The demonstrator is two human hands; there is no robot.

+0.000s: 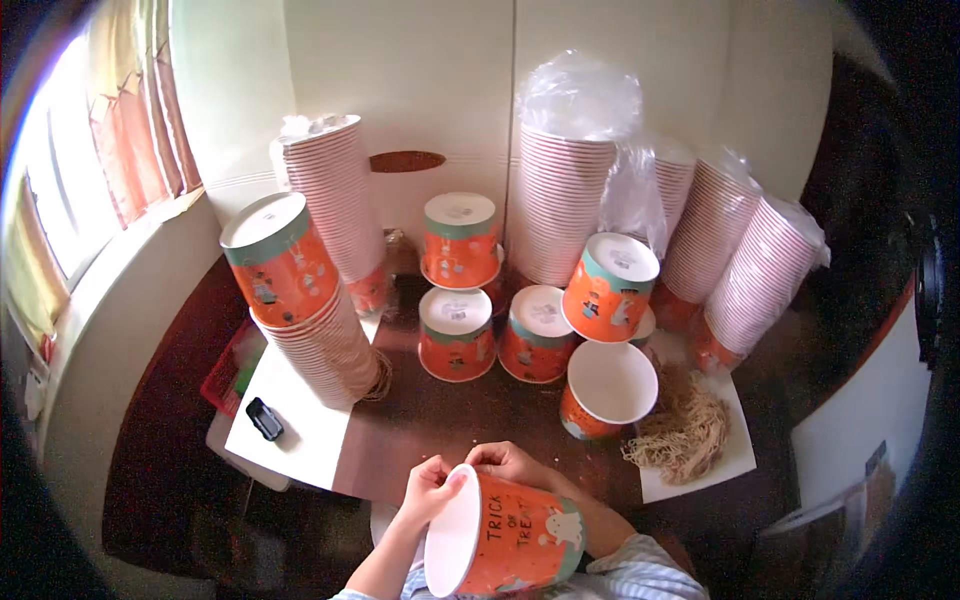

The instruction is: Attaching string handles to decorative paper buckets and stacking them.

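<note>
Close to me, an orange paper bucket [530, 535] with ghost pictures and dark lettering lies tipped sideways, its white mouth facing left. My left hand [432, 490] grips the rim, thumb over the edge by the opening. Bent round the far side of the same bucket, my right hand [508, 463] has its fingers closed at the wall near the rim, beside my left fingers. Its fingertips are partly hidden, so anything small between them cannot be made out. The right forearm passes behind the bucket.
An upright open bucket [612, 385] stands beside a heap of tan twine [685, 435]. Upturned buckets [455, 335] sit mid-table, some stacked. Tall nested stacks [567, 200] line the back, several in clear plastic. At left are another stack [320, 350] and a small black tray [265, 420].
</note>
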